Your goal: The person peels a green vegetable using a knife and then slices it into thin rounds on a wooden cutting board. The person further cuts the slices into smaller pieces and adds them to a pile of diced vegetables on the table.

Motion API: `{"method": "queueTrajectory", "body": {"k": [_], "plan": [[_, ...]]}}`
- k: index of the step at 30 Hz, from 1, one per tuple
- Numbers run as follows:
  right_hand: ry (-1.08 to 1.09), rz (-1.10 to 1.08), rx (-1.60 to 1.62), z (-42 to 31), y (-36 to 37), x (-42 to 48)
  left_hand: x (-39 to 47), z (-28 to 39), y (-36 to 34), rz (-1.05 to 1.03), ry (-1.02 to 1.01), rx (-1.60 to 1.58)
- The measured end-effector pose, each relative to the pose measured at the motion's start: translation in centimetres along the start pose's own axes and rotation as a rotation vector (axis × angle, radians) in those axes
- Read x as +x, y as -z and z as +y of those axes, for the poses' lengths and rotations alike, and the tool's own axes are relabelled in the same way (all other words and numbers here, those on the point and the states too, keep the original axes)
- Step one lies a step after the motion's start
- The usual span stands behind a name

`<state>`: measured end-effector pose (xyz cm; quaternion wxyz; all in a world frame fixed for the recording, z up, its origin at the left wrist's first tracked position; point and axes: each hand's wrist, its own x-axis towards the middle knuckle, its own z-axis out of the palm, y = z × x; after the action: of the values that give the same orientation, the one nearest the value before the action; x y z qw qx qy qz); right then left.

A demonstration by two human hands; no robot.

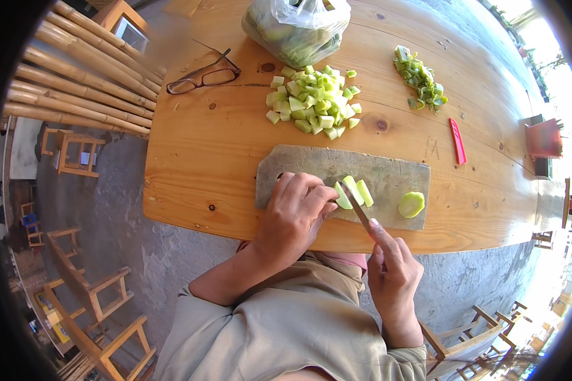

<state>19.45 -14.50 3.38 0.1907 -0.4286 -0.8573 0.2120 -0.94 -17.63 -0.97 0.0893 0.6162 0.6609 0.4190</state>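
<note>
My right hand (394, 276) grips a small knife (356, 204), its blade angled across the pale green vegetable pieces on the wooden cutting board (310, 159). With bent fingertips, my left hand (293, 216) steadies the nearest vegetable piece (344, 197) at the board's middle. Two more cut strips lie just right of the blade, one of them a narrow vegetable strip (365, 193). A thick round vegetable slice (411, 205) rests apart at the board's right end. Beyond the board is a heap of diced vegetable (314, 100) on the bare wood.
On the wooden table (195, 166) are eyeglasses (202, 78), a knotted plastic bag of greens (298, 33), a pile of green peelings (420, 81) and a red plastic sheath-like piece (457, 141). Bamboo poles (86, 71) border the table's left. Wooden chairs (95, 290) stand on the floor.
</note>
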Motion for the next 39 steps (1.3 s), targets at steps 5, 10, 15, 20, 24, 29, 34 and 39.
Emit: {"method": "queueTrajectory", "body": {"k": [5,10,15,20,24,29,34,39], "plan": [[-0.021,0.122,0.043,0.5,0.4,0.1,1.0,-0.1,0.7,-0.079,-0.044,0.072],[-0.06,0.131,0.074,1.0,0.7,-0.4,1.5,-0.2,1.5,-0.107,-0.08,0.118],[-0.043,0.12,0.076,1.2,0.3,-0.7,0.9,0.1,2.2,-0.123,-0.054,0.117],[-0.005,0.063,0.076,0.6,0.0,-0.7,-0.1,0.2,2.1,-0.077,-0.001,0.183],[0.046,0.015,0.012,0.1,-0.4,-0.6,-0.6,-0.1,1.6,-0.052,0.021,0.181],[0.075,0.006,-0.034,-0.1,-0.9,-0.6,-0.7,-0.2,1.3,-0.033,0.032,0.16],[0.061,-0.017,-0.071,-0.2,-1.0,-0.6,-0.8,-0.2,1.2,-0.038,0.039,0.148],[0.069,-0.033,-0.077,-0.2,-0.9,-0.5,-0.9,-0.4,1.2,-0.046,0.026,0.157]]}}
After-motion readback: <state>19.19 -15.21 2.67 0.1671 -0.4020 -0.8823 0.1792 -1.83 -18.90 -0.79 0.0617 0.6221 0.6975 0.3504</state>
